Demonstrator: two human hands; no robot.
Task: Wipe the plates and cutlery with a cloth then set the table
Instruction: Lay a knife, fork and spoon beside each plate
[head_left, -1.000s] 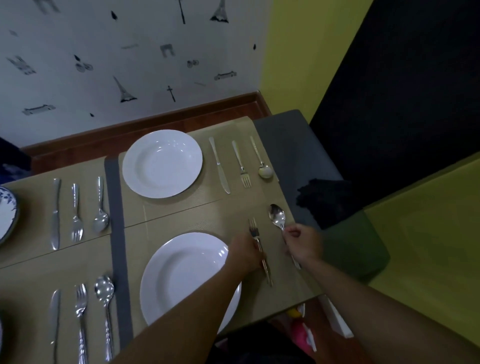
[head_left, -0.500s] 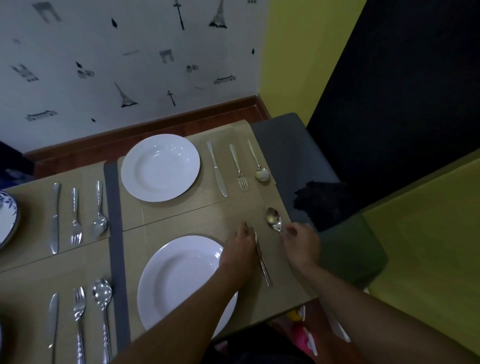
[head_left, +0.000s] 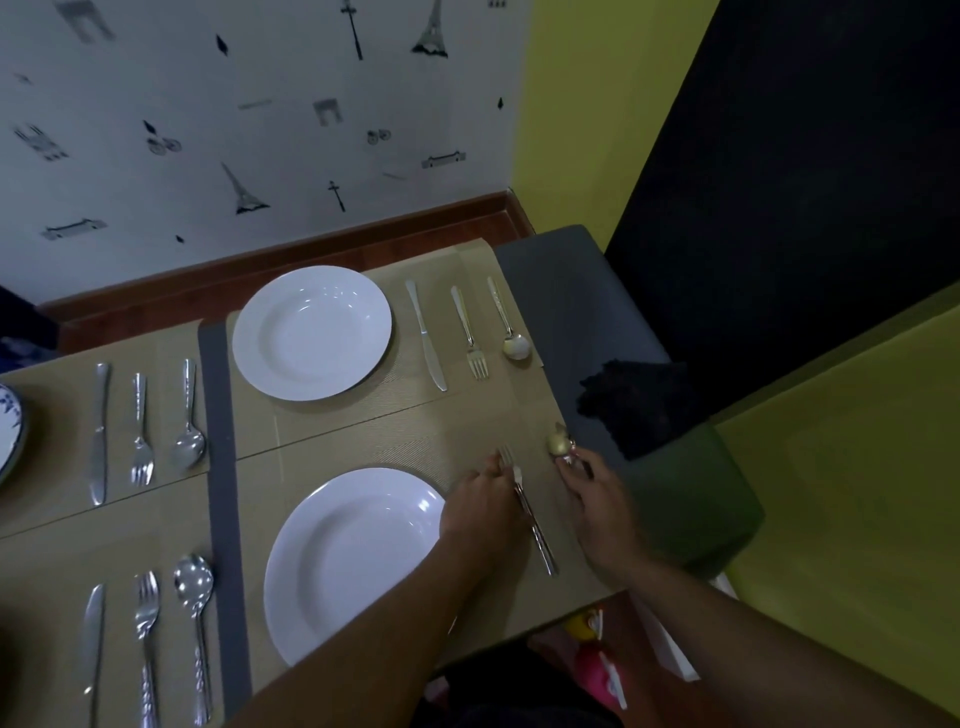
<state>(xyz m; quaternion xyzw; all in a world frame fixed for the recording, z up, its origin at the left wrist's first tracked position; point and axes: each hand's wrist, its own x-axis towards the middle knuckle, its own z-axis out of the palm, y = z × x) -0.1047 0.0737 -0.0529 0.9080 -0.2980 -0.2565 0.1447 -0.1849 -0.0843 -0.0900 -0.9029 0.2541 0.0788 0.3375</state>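
Resting the left hand (head_left: 483, 506) on the near right placemat (head_left: 415, 441), between the near plate (head_left: 353, 561) and the fork (head_left: 537, 535). Touching the fork's neck with bent fingertips; pinching or only pressing, hard to tell in the blur. Lying flat on the mat, handle pointing to the near table edge. Gripping the spoon (head_left: 560, 444) by its handle with the right hand (head_left: 597, 499), fingers curled around it, bowl pointing far, very close to the mat's right edge beside the grey seat (head_left: 561, 312). Leaving only a narrow strip between fork and spoon, and showing more bare mat on the far side of both hands.
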